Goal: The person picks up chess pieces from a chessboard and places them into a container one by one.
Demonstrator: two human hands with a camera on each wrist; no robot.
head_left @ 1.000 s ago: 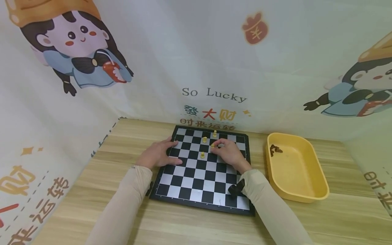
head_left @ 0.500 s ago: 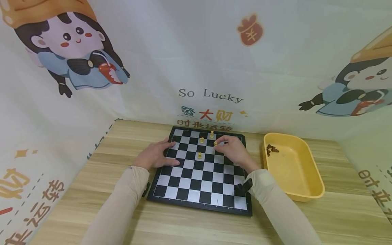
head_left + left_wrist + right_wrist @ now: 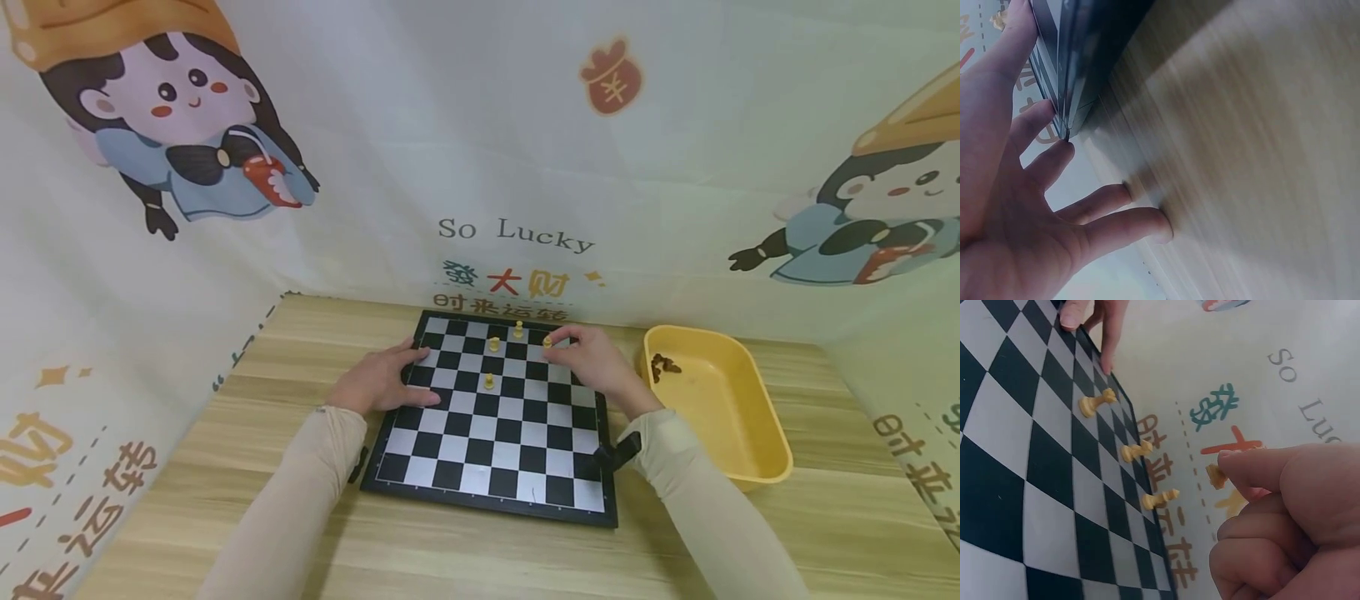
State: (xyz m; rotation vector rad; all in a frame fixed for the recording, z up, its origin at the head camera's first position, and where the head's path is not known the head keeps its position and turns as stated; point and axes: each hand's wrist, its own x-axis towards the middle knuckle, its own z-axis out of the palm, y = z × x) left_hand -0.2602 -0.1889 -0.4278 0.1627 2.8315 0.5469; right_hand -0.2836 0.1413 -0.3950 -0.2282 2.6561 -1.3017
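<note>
A black-and-white chessboard (image 3: 480,477) lies on the table. My right hand (image 3: 597,360) pinches a small yellow chess piece (image 3: 1215,476) between thumb and index finger, over the board's far right part; most of the piece is hidden by the fingertips. Three more yellow pieces stand upright on the board: a rook (image 3: 1094,403) nearer the middle, a knight (image 3: 1136,451) beyond it, and a pointed-topped piece (image 3: 1160,500) near the far edge. On the left edge of the board rests my left hand (image 3: 378,381), fingers spread, with the thumb over the squares and some fingertips (image 3: 1161,226) down on the tabletop.
A yellow plastic tray (image 3: 750,467) stands right of the board, with several small brown pieces (image 3: 663,367) in its far left corner. A printed cloth (image 3: 360,167) hangs behind the wooden table (image 3: 420,550) and at both sides.
My right hand has moved right and slightly away from me, carrying the pinched chess piece toward the board's far right corner. The left hand and the three standing pieces have stayed put.
</note>
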